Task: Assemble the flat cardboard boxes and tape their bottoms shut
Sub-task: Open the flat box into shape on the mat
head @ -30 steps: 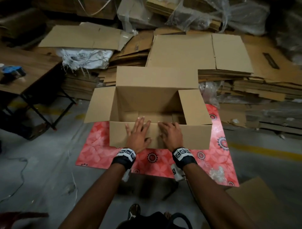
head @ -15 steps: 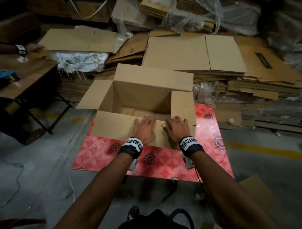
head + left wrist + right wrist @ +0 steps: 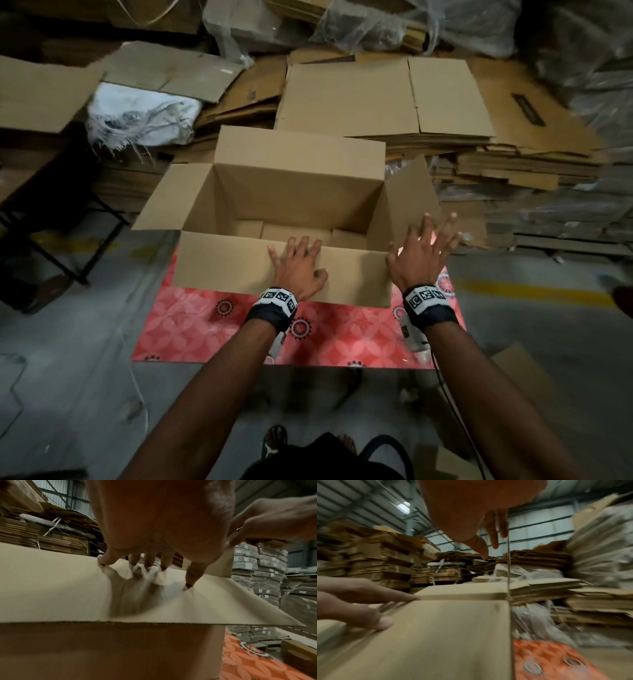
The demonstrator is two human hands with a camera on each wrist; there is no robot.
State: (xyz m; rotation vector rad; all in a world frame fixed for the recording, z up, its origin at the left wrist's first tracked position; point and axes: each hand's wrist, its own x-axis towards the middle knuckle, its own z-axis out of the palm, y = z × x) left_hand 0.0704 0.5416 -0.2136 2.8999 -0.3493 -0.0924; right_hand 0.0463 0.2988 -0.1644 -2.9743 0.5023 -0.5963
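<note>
One box [image 3: 284,192] is standing open on the red mat [image 3: 191,329], mid-frame. Its near flap [image 3: 226,263] is being pressed by the flat left hand [image 3: 298,265]. The right hand [image 3: 419,250] is spread, holding nothing. No tape is seen; flat boxes [image 3: 383,96] are waiting at the upper right.

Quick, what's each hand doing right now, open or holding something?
Left hand: open, fingers spread, pressing on the box's near flap.
Right hand: open, fingers spread by the right flap, holding nothing.

The box [image 3: 291,192] is open on top. Its far side is hemmed by stacked flat cartons [image 3: 394,102]; the mat's [image 3: 191,329] near edge is left uncovered.
</note>
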